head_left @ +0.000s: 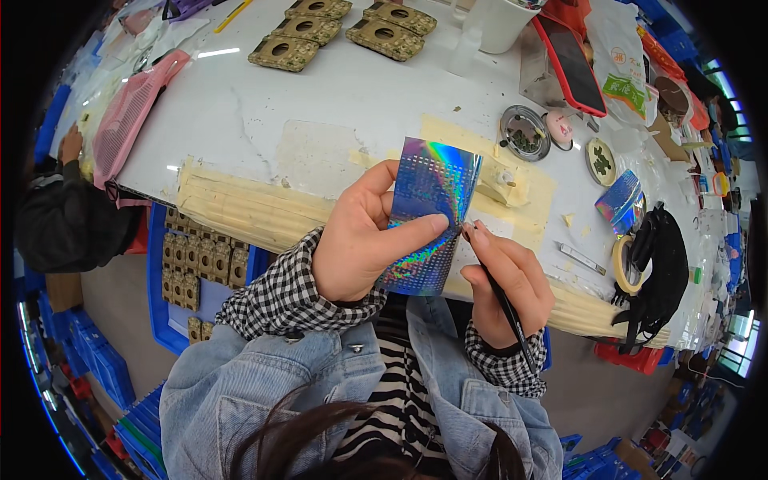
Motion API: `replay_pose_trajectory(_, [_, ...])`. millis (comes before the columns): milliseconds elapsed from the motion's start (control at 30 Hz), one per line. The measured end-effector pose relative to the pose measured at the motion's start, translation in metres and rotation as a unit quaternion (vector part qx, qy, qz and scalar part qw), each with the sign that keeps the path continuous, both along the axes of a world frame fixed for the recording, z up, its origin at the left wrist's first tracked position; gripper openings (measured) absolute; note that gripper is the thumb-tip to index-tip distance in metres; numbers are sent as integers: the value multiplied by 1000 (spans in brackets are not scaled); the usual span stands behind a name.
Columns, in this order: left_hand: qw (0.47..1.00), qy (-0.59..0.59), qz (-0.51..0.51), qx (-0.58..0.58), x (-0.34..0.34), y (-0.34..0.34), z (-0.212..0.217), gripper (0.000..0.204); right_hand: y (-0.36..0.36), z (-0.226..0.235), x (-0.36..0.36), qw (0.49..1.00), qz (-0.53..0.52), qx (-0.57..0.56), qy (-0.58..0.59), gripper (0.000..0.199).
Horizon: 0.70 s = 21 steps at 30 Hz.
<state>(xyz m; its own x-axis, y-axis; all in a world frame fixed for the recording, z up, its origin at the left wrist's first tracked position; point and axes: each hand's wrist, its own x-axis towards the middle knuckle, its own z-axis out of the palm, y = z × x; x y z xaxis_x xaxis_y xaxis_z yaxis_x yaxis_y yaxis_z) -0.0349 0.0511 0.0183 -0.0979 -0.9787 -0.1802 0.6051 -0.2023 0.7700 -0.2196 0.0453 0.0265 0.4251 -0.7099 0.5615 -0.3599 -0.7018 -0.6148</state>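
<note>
My left hand (pixel 352 240) grips a shiny holographic sticker sheet (pixel 432 180), its thumb flat across the front and the fingers behind. Rows of small pale marks run over the sheet. In my right hand (pixel 516 280) are slim black tweezers (pixel 502 298), pinched near their tip, which is at the sheet's right edge. Whether a sticker sits in the tip is too small to tell. Just beyond the hands, a small camouflage-free, pale yellowish part (pixel 506 182) rests on yellow tape on the white table (pixel 240 132).
Several camouflage toy tank hulls (pixel 384 38) lie at the back; more fill a blue crate (pixel 164 308) below the table's left edge. To the right are a round dish (pixel 525 132), a red-cased phone (pixel 570 68), another holographic sheet (pixel 620 200) and a black bag (pixel 660 268). Another person (pixel 68 212) sits at left.
</note>
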Motion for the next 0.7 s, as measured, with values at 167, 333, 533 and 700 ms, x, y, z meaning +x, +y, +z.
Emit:
replay_pose_trajectory(167, [1000,-2,1,3,0,0,-1,46,0,0,0,1000,-3,0,7,41])
replay_pose_trajectory(333, [1000,-10,-1,2,0,1,-1,46,0,-1,1,1000,-10,0,7,40])
replay_pose_trajectory(533, [1000,-4,-2,10,0,2,-2,46,1,-1,3,1000,-15,-8,2,39])
replay_pose_trajectory(700, [999,29,-9,21,0,1,-1,45,2,-10,4,994,3,-90,58,42])
